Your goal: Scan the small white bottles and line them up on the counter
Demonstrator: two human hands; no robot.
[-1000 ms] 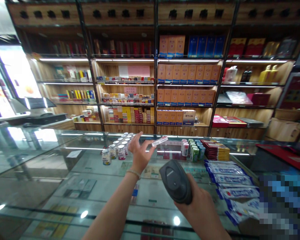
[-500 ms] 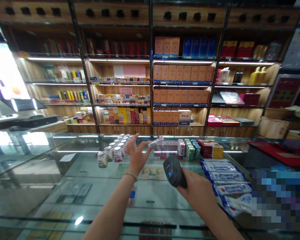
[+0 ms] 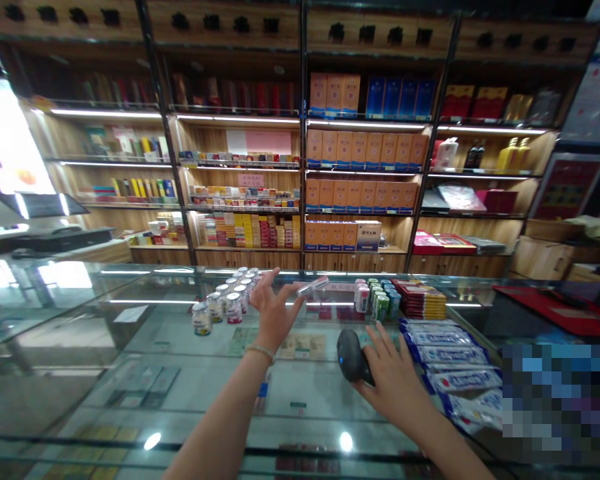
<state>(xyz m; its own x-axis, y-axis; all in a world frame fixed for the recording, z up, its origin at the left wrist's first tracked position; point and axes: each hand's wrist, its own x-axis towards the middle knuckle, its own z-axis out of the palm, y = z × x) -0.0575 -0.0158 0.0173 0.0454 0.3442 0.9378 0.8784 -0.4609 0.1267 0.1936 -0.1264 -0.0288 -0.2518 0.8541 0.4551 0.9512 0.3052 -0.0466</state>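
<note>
My left hand [image 3: 276,310] is above the glass counter, pinching one end of a small clear, slim packet [image 3: 313,287] between thumb and finger, with other fingers raised. Its wrist wears a bracelet. At right, my right hand [image 3: 393,373] has its fingers spread out over a dark handheld scanner [image 3: 351,357] that shows a small blue light. The scanner lies low by the counter glass, against the thumb side of the palm. Small jars with white lids [image 3: 234,308] stand in rows left of my left hand.
On the counter [image 3: 180,413] at right are small cans [image 3: 381,303], stacked red and yellow packets [image 3: 420,298] and blue-white packs [image 3: 450,357]. A paper [image 3: 131,314] lies at left. Shelves with orange boxes [image 3: 367,148] stand behind.
My right hand has loosened its grip and spread its fingers, and the scanner has come down toward the counter. My left hand and the clear packet have hardly moved.
</note>
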